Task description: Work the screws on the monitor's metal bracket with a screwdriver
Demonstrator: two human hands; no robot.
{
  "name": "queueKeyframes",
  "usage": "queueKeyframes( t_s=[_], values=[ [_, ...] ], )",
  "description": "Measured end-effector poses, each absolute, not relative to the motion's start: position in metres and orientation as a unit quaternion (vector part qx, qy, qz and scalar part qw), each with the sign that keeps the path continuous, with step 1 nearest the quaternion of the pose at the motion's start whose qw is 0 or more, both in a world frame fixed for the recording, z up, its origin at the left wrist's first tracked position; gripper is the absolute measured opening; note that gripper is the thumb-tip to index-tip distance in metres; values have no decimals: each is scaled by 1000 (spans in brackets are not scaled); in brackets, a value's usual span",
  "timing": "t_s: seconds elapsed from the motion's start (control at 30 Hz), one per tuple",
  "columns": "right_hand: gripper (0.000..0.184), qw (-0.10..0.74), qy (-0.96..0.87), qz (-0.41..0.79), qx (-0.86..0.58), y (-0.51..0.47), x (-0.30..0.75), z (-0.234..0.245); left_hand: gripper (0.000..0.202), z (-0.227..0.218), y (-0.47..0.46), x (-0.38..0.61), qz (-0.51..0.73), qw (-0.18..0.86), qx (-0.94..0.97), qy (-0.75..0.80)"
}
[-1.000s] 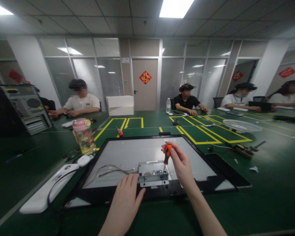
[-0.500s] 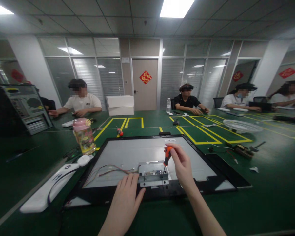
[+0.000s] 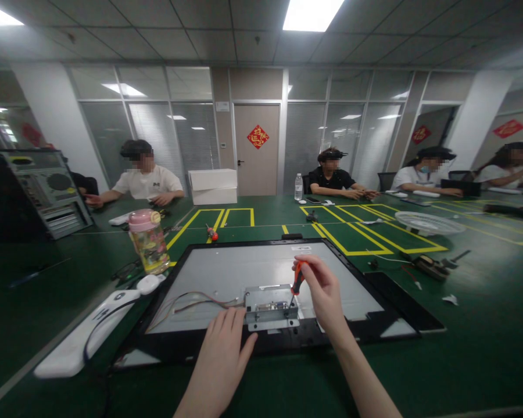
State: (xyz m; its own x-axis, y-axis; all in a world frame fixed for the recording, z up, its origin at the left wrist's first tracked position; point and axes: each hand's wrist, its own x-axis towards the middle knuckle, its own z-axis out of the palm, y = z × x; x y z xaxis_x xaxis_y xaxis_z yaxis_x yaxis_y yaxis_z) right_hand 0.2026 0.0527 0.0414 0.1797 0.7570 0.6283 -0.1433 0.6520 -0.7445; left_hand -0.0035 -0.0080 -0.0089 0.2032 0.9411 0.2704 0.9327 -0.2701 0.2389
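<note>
A flat display panel [image 3: 239, 264] with a black frame lies face down or face up, I cannot tell which, on the green table. Near its front edge sits a metal bracket [image 3: 268, 321] with connectors along it. My right hand [image 3: 325, 287] grips an orange and black screwdriver [image 3: 298, 278], held nearly upright, its tip at the bracket's right end. Flat on the panel's front edge rests my left hand [image 3: 224, 342], fingers stretched out, fingertips beside the bracket's left side. Thin wires [image 3: 196, 299] run leftward from the bracket across the panel.
Left of the panel are a pink-lidded bottle [image 3: 149, 244] and a white elongated device [image 3: 87, 334] with a black cable. An open computer case [image 3: 47, 191] stands far left. A black slab [image 3: 405, 302] lies to the right. Several people sit across the table.
The screwdriver and the fingers of my right hand have shifted very slightly, with the handle tilting a little. My left hand, the bracket and the panel stay in place.
</note>
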Motion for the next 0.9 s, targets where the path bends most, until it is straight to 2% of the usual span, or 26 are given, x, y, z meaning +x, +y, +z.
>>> queueKeyframes(
  t_s=[0.2, 0.37, 0.57, 0.73, 0.9],
  values=[
    [14, 718, -568, 304, -264, 52, 202, 41, 36, -10, -8, -4, 185, 11, 773, 607],
    [19, 710, -570, 312, -271, 52, 201, 38, 36, -10, -8, -4, 184, 0, 773, 608],
    [10, 735, -559, 233, -305, 57, 202, 35, 35, -9, -8, -2, 185, -8, 774, 606],
    [21, 708, -595, 224, -309, 55, 203, 36, 35, -9, -8, -3, 187, -2, 776, 603],
    [14, 722, -577, 215, -315, 56, 202, 35, 36, -7, -8, -3, 175, 16, 775, 607]
  ],
)
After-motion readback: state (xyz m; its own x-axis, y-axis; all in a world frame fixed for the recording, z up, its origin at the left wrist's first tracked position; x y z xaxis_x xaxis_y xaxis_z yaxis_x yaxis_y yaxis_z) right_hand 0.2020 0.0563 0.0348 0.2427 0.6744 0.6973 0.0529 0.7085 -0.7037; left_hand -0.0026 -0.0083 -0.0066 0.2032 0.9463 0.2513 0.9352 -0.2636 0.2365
